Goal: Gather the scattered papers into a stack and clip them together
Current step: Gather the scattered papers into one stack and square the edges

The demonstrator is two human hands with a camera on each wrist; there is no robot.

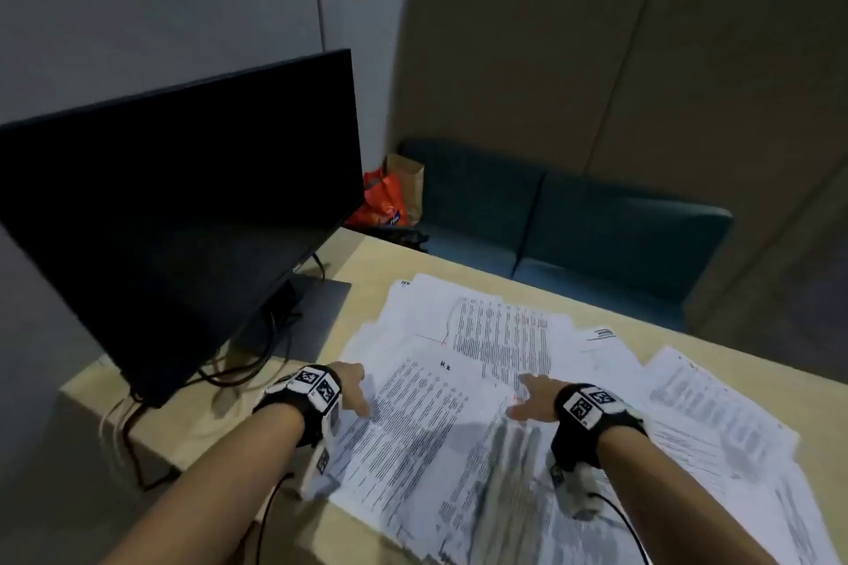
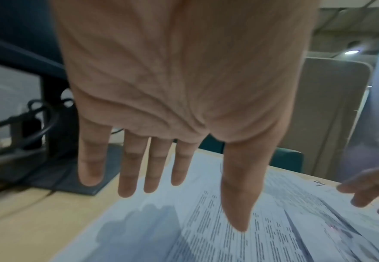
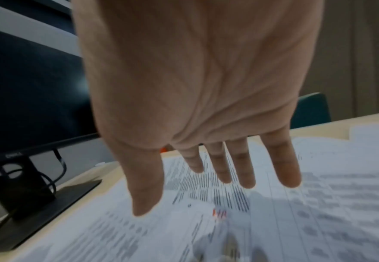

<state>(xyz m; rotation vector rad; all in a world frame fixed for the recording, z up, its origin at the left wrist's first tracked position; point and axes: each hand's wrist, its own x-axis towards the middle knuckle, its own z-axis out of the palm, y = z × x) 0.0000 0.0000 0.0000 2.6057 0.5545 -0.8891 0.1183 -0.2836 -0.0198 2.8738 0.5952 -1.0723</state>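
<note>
Beneath both flat hands (image 1: 353, 385), scattered papers (image 1: 495, 335).

Wooden table (image 1: 192, 422) — scattered papers (image 1: 482, 404), monitor (image 1: 183, 216)

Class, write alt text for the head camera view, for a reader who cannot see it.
Two open hands, left hand and right hand, reach over loose printed papers spread across a light wooden desk. A dark monitor stands at left; a teal sofa lies beyond the desk.
</note>
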